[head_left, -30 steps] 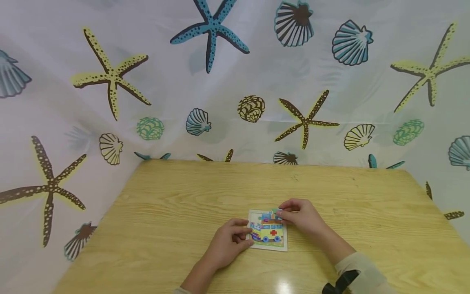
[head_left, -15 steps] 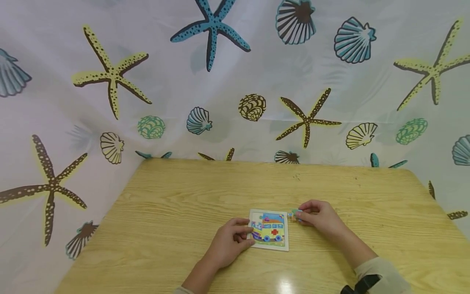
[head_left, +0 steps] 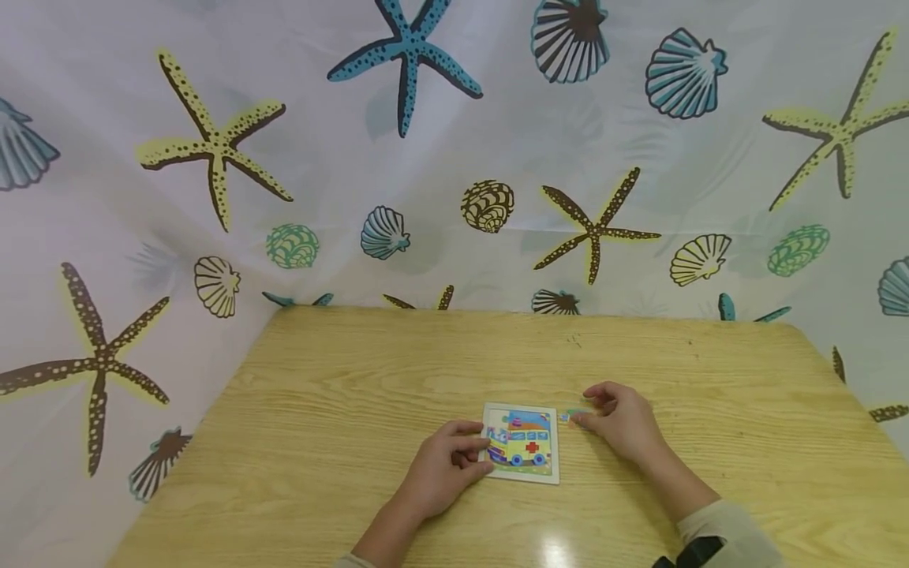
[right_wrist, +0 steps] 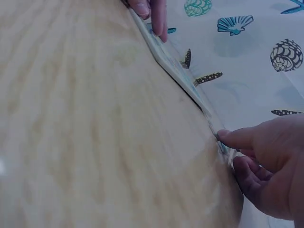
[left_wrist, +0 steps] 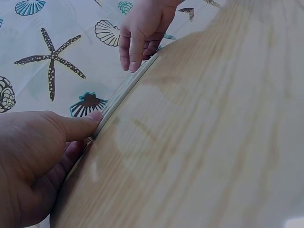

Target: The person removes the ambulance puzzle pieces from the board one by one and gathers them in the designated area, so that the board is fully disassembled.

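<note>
A square jigsaw puzzle (head_left: 527, 450) in a white frame lies on the table, showing a yellow ambulance with a red cross. Its upper left corner shows pale bare backing. My left hand (head_left: 443, 469) holds the frame's left edge, thumb near the lower corner and curled fingers higher up; the left wrist view shows the thumb (left_wrist: 85, 126) at the rim. Just right of the frame's top right corner, a small green, blue and orange puzzle piece (head_left: 566, 415) lies on the wood. My right hand (head_left: 623, 422) is over it, thumb at its edge, index finger lifted apart.
The wood-grain table (head_left: 369, 363) extends around the puzzle on all sides. A white cloth (head_left: 454, 268) printed with starfish and shells hangs behind it and along both sides.
My right hand has carried the puzzle piece from the puzzle's top right area out to the table, and its fingers have parted from it. My left hand has stayed at the frame.
</note>
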Tool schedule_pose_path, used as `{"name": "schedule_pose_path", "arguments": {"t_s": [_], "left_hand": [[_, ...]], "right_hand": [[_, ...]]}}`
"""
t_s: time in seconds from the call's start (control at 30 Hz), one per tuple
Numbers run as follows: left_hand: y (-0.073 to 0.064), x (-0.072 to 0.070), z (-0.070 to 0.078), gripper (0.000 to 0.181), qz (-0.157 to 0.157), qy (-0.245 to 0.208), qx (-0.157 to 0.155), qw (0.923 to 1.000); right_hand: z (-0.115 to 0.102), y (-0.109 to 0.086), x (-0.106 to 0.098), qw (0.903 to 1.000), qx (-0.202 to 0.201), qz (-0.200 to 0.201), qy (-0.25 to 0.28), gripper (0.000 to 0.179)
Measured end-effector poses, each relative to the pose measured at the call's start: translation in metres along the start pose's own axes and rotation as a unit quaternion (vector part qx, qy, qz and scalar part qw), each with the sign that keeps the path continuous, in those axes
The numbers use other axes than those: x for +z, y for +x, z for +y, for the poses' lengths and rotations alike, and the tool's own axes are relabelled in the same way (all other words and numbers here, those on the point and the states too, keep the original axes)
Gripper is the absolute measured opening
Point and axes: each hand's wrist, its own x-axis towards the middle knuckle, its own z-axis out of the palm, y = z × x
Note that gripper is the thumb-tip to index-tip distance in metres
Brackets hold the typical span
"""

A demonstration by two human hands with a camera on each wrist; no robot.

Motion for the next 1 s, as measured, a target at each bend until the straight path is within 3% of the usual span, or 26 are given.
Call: {"name": "schedule_pose_path", "arguments": {"t_s": [0.13, 0.33, 0.67, 1.0], "left_hand": [[0.000, 0.000, -0.001, 0.031, 0.005, 0.002, -0.002, 1.0000], [0.000, 0.000, -0.001, 0.032, 0.008, 0.006, 0.001, 1.0000], [0.000, 0.000, -0.001, 0.033, 0.003, 0.002, 0.015, 0.9999], [0.000, -0.001, -0.002, 0.034, -0.003, -0.005, 0.014, 0.9999]], "right_hand": [[0.005, 0.003, -0.004, 0.9973, -0.007, -0.036, 0.063, 0.036], [0.002, 0.006, -0.004, 0.9858, -0.029, -0.098, 0.132, 0.051], [-0.017, 0.016, 0.014, 0.9687, -0.105, -0.196, 0.110, 0.053], [-0.035, 0.023, 0.034, 0.9650, -0.124, -0.214, 0.086, 0.053]]}}
